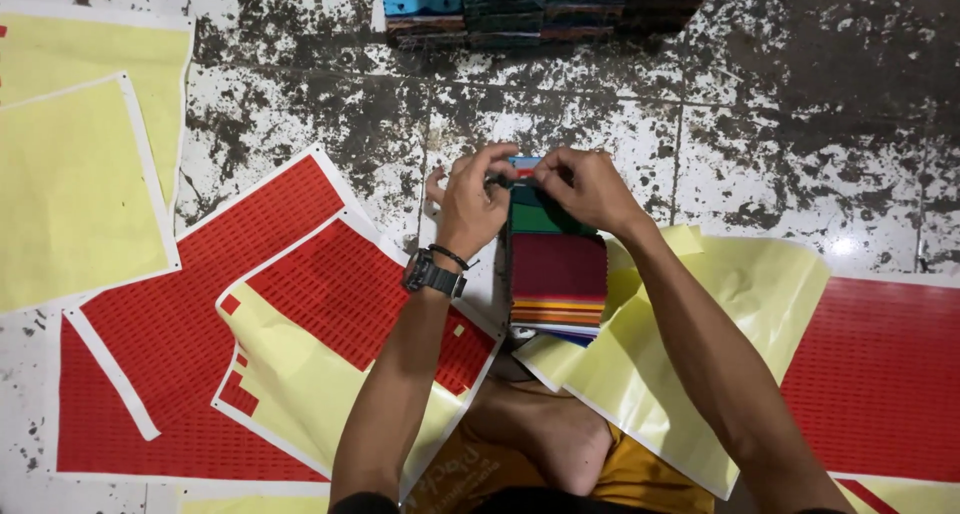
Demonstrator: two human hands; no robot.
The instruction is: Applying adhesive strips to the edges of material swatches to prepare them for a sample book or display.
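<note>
A fanned stack of coloured swatches [557, 274] lies on the stained tile floor [800, 124], and everything else is placed from it. Both hands meet at its far end. The left hand [470, 199], with a black wristwatch [432, 274] and a thin dark band on the wrist, curls its fingers in from the stack's left. The right hand [585, 186] comes from the stack's right. Thumb and fingertips of each hand are pressed together on something small at the top swatch's far edge; it may be a tiny label or sticker, but it is too small and too covered by the fingers to make out. The top swatch showing is dark maroon, a green one lies beyond it half under the right hand, and orange, yellow and blue edges peek out at the near end.

Left of the stack lie red sticker sheets [190, 324], one partly peeled so its pale yellow backing shows. Further left are plain yellow sheets [70, 194], cut off by the frame. Right of the stack, a loose yellow backing sheet [690, 344] passes under the right forearm, and another red sheet [880, 374] runs off the frame's edge. Beyond the stack, a second pile of dark swatches [540, 9] is cropped at the top. Near the stack's close end, the person's knee and an orange garment [470, 474] are partly hidden by the arms.
</note>
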